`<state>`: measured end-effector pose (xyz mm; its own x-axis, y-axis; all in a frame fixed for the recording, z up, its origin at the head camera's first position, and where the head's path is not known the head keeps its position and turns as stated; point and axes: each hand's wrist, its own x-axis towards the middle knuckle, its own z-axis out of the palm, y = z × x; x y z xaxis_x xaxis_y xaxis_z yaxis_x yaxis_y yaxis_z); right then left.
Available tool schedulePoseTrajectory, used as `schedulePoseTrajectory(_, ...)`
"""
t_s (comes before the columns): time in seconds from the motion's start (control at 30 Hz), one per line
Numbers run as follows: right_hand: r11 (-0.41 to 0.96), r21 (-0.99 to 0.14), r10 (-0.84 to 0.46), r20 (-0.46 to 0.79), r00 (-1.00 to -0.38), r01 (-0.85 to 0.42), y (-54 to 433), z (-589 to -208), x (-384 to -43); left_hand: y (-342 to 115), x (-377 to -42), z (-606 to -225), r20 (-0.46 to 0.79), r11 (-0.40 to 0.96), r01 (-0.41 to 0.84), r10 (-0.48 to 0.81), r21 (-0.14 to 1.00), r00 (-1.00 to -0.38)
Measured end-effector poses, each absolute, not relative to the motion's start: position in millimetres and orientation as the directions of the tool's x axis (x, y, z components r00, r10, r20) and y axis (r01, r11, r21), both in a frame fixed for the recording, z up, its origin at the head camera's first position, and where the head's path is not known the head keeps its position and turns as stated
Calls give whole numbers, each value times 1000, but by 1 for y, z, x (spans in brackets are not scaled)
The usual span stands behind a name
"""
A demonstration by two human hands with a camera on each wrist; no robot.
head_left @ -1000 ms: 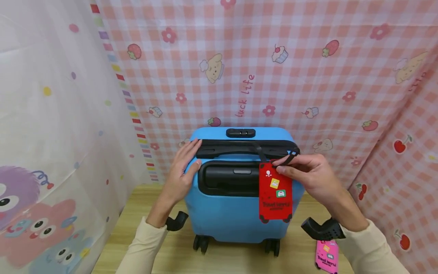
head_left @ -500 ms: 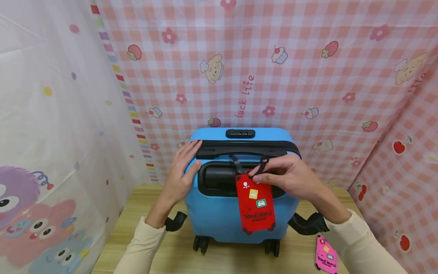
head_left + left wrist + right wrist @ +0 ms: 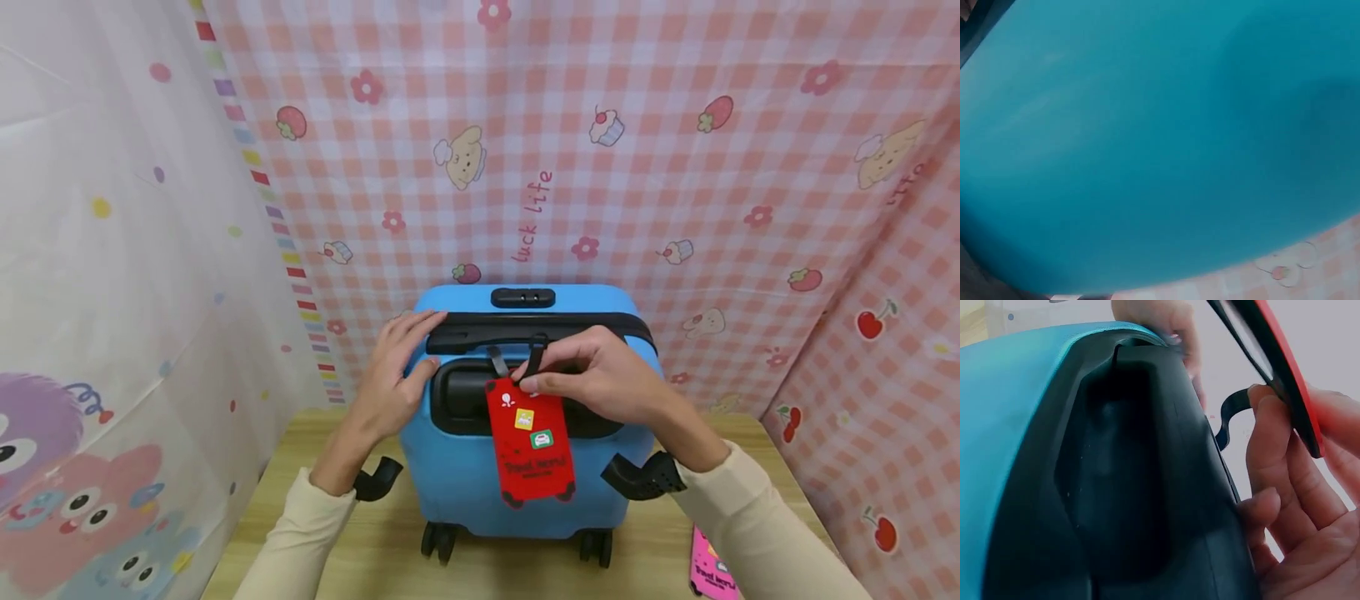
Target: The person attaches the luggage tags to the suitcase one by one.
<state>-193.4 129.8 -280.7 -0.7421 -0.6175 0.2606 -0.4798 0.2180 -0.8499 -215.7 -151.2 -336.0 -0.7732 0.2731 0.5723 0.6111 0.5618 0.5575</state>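
Red luggage tag [image 3: 529, 450] hung beneath the right hand [image 3: 611, 375], its top edge pinched narrowly between thumb and fingers. Tilted slightly, it lay in front of the suitcase, its printed patches and lettering below the grip. A black strap [image 3: 535, 358] rose in a bend from the pinch; whether it went round the handle could not be told. Just above the grip ran the suitcase's black carry handle [image 3: 468, 336], and behind the tag was a dark recess [image 3: 456, 404]. Around these stood the blue suitcase [image 3: 450, 483], upright on black wheels [image 3: 444, 542] well below the grip, with a black combination lock [image 3: 522, 297] above the handle. Left of the grip, the left hand [image 3: 393, 375] rested on the suitcase's upper corner, fingers laid along the top and thumb toward the front. Below and to the right of the grip, a pink tag [image 3: 708, 575] lay on the wooden table [image 3: 315, 508], partly covered by the right sleeve [image 3: 757, 517]. Farthest out, beyond the suitcase, hung a pink checked curtain [image 3: 487, 100].
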Motion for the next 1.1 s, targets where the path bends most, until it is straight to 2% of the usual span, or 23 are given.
schedulePoseTrajectory(0.4, 293, -834, -600, 221, -769, -467, 116, -281, -204, -129, -218, -308, 514, 644, 581, 321, 498, -796)
schedulePoseTrajectory(0.57, 267, -859, -589, 213, -779, -437, 112, -284, -203, -123, -221, -301, 445, 686, 541, 338, 487, -829)
schedulePoseTrajectory(0.77, 269, -865, -569, 213, -794, -425, 111, -285, -201, -119, -225, -295, 395, 720, 527, 369, 451, -842)
schedulePoseTrajectory(1.1, 255, -859, -577, 233, -782, -444, 110, -288, -201, -115, -227, -293, 359, 697, 503, 358, 512, -862)
